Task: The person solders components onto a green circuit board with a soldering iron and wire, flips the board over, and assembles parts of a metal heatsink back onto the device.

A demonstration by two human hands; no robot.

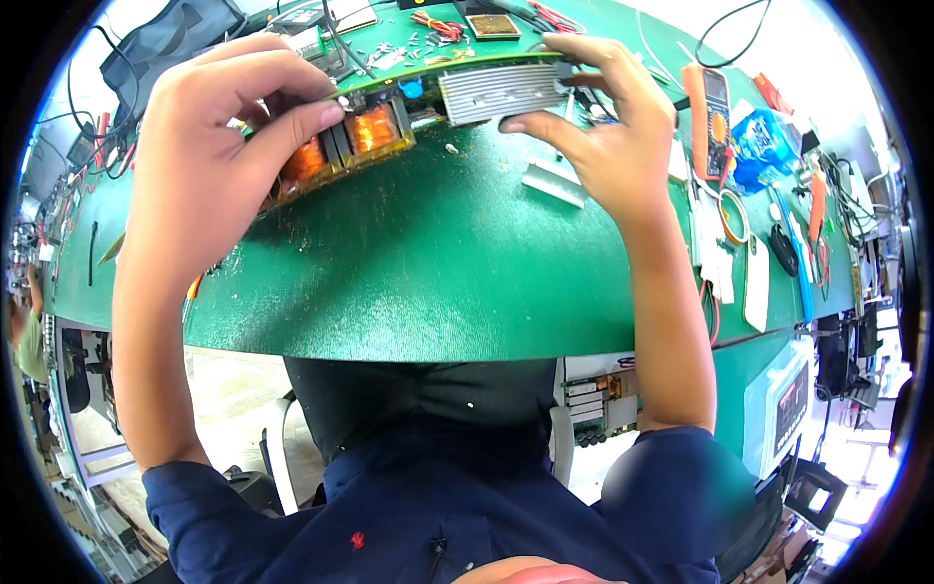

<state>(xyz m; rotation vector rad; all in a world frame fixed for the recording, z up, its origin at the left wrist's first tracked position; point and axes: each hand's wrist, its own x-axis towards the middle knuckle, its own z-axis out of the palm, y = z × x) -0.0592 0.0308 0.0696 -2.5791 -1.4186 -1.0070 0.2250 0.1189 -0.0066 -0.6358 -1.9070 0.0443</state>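
Note:
Between my two hands a circuit board (428, 70) is held up on edge above the green table. On its near side sit copper-wound transformers (374, 128), a ribbed silver heatsink (501, 93) and a small blue disc part (412, 88). My left hand (229, 131) grips the board's left end, thumb on the near side by the windings and fingers behind. My right hand (618, 122) is closed round the right end, with its thumb tip by the heatsink's lower edge. The fingertips behind the board are partly hidden.
The green table (418, 263) carries a loose metal bar (555, 183). To the right lie an orange multimeter (708, 122), a blue plastic bag (762, 146), a tape roll (733, 214) and a phone-shaped pale slab (756, 282). Small scattered bits (404, 49) and red wires (438, 26) lie at the back.

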